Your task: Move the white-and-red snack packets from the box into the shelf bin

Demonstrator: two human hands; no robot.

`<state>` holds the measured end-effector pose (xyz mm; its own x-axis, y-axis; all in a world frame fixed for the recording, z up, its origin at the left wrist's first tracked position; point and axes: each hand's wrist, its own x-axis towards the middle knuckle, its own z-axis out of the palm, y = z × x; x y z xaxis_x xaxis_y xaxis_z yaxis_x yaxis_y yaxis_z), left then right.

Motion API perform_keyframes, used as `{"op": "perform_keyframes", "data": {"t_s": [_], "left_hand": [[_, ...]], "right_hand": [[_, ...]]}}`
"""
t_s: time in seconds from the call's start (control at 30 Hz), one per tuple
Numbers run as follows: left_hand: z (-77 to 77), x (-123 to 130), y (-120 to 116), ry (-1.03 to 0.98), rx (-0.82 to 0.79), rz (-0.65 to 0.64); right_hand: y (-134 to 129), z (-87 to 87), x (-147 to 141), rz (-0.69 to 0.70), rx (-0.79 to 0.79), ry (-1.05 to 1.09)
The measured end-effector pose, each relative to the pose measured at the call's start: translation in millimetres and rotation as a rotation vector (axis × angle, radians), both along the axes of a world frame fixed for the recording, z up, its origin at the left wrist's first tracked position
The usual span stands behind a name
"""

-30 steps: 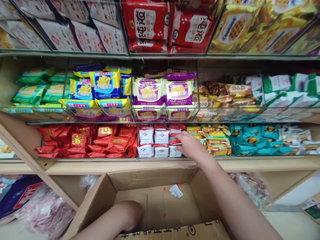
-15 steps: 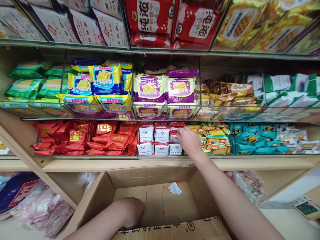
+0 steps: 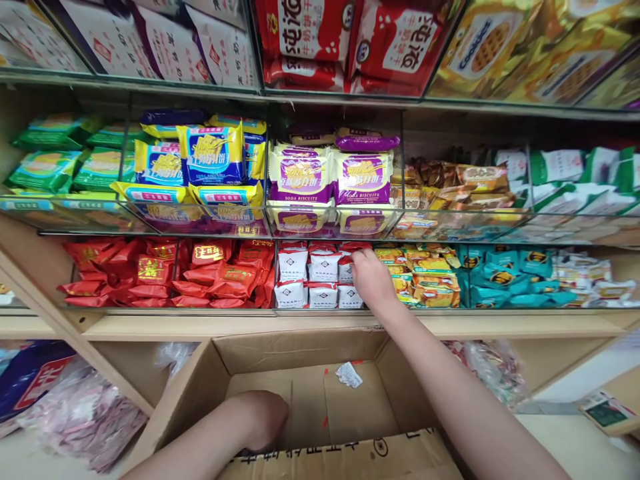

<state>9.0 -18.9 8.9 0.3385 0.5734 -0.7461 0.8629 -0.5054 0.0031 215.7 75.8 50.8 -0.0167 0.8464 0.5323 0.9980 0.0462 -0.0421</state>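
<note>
My right hand (image 3: 373,277) reaches into the lowest shelf row, its fingers curled against a small white-and-red snack packet (image 3: 347,272) at the right end of a stacked group. Beside that packet stand more of the same kind, such as the white packet (image 3: 324,267) in the middle column. Down inside an open cardboard box (image 3: 300,347) is my left hand (image 3: 267,417). Its fingers are turned down and hidden by the hand itself and the near flap, so what they hold does not show. A torn paper label (image 3: 349,375) lies on the box's floor.
Red packets (image 3: 215,273) fill the bins to the left, and orange-yellow packets (image 3: 433,280) stand just right of my right hand. Teal packets (image 3: 505,270) lie farther right. Above runs a glass-fronted shelf with purple soda biscuits (image 3: 363,177). Wooden partitions surround the box.
My right hand's fingers have shifted slightly lower at the end packet. The left hand stays in the box, almost unmoved. The view has shifted a little.
</note>
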Motion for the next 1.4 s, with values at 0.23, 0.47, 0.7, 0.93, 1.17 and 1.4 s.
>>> {"op": "perform_keyframes", "data": {"t_s": [0.23,0.47,0.7,0.93,1.17,1.4], "left_hand": [[-2.8,-3,1,-0.008,0.024,-0.001],[-6.6,-6,2,-0.037,0.038,0.022],[-5.4,-4,2,-0.025,0.045,0.053],[-5.5,-4,1,-0.030,0.040,0.069],[-6.5,-3,2,-0.033,0.046,0.071],[-4.1,-2,1,-0.037,0.038,0.064]], "right_hand": [[0,-2.1,1,0.149,-0.040,0.011],[-4,6.2,-2,0.121,-0.125,-0.104],[-9,14.1,1,0.081,-0.170,-0.104],[-11,17.8,3,0.035,-0.125,-0.023],[-5,21.2,0,-0.070,-0.118,-0.026],[-2,10.9,-6,-0.060,-0.051,-0.063]]}}
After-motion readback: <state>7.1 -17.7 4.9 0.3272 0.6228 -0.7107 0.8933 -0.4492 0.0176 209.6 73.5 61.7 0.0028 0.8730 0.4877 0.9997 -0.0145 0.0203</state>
